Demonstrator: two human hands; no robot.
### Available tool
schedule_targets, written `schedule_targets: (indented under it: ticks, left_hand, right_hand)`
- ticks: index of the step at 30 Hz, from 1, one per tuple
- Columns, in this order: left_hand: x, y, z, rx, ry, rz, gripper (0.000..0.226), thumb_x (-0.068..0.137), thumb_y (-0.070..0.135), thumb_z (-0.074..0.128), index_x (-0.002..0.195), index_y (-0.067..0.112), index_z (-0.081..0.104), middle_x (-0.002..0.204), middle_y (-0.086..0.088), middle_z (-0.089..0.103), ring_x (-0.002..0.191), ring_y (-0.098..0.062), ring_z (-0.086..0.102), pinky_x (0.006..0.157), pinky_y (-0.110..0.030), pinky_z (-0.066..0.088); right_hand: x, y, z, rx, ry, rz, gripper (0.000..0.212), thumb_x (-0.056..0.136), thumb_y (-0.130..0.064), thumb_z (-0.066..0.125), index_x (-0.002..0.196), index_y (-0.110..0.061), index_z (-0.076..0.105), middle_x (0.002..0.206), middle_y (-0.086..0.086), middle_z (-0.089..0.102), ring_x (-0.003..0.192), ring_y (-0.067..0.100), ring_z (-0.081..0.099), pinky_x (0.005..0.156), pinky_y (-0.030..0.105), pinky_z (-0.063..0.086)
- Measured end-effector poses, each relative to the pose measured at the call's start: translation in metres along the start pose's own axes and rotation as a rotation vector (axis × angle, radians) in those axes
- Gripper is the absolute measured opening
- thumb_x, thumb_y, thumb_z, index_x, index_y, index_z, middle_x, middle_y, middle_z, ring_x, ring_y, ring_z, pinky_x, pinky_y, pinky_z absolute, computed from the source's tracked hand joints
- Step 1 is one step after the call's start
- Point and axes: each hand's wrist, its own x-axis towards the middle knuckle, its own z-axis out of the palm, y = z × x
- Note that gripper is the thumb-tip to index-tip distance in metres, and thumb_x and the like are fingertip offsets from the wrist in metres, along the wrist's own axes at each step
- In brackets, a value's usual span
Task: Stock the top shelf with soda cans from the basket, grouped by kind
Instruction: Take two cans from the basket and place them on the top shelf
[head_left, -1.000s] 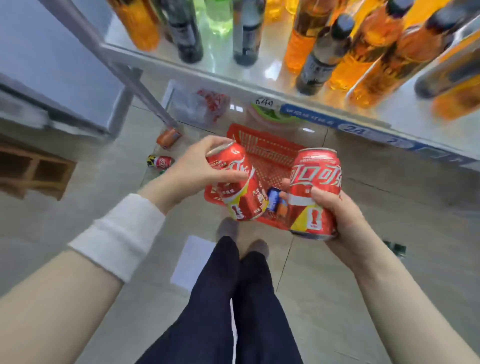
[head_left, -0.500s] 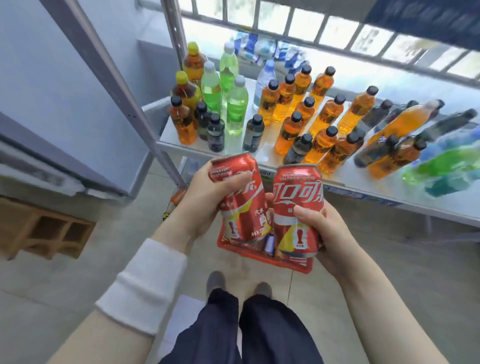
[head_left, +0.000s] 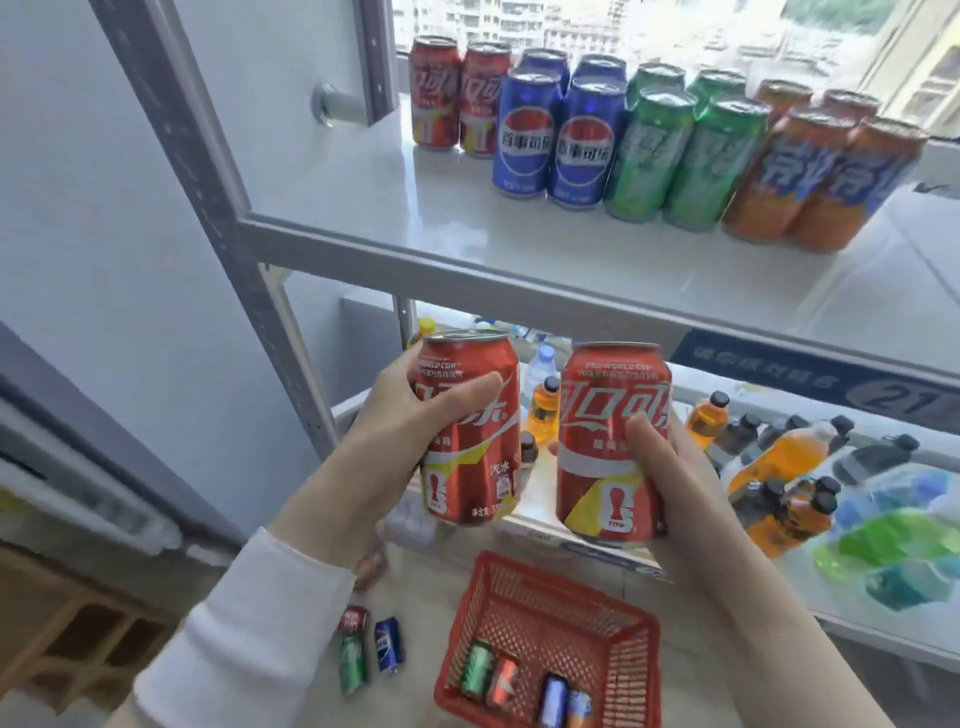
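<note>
Soda cans (head_left: 639, 140) on top shelf (head_left: 467, 244), bottles (head_left: 779, 457) on shelf below (head_left: 857, 631), basket (head_left: 550, 613) on floor (head_left: 421, 587), loose cans (head_left: 387, 644) left of it

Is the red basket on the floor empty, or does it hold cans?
Not empty: the basket holds a green can, a red can, a blue can and an orange can, all lying down.

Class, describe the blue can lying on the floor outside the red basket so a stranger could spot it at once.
Find the red mesh basket on the floor below the shelves. Left of it three loose cans lie together. The blue can is the one nearest the basket, beside a red can and a green can, the only blue one outside it.
</note>
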Motion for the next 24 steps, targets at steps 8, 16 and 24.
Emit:
schedule_targets:
  ticks: [8, 16, 24]
  left_hand:
    - [0.075, 0.065, -0.049, 0.084, 0.018, 0.166, 0.077, 0.048, 0.042, 0.078, 0.117, 0.016, 0.056, 0.105, -0.010, 0.070, 0.096, -0.028, 0.068, 0.089, -0.050, 0.051]
    - [0.172, 0.126, -0.112, 0.212, -0.099, 0.296, 0.057, 0.050, 0.037, 0.075, 0.104, 0.030, 0.057, 0.089, 0.009, 0.072, 0.088, -0.012, 0.069, 0.073, -0.026, 0.054]
    - [0.247, 0.146, -0.134, 0.235, -0.155, 0.323, 0.045, 0.063, 0.020, 0.075, 0.103, 0.030, 0.056, 0.091, 0.010, 0.071, 0.089, -0.012, 0.069, 0.072, -0.024, 0.054]
  right_hand:
    - [0.077, -0.073, 0.034, -0.103, 0.021, -0.235, 0.084, 0.034, -0.063, 0.081, 0.106, -0.028, 0.056, 0.096, 0.003, 0.072, 0.089, 0.023, 0.070, 0.069, 0.035, 0.056]
    - [0.168, -0.160, 0.075, -0.508, 0.012, -0.347, 0.068, 0.050, -0.032, 0.085, 0.106, -0.022, 0.049, 0.094, -0.002, 0.068, 0.084, 0.006, 0.068, 0.074, 0.022, 0.052]
    - [0.250, -0.202, 0.108, -0.909, -0.084, -0.355, 0.097, 0.042, -0.044, 0.073, 0.129, -0.024, 0.038, 0.098, -0.009, 0.064, 0.084, 0.002, 0.063, 0.068, 0.020, 0.047]
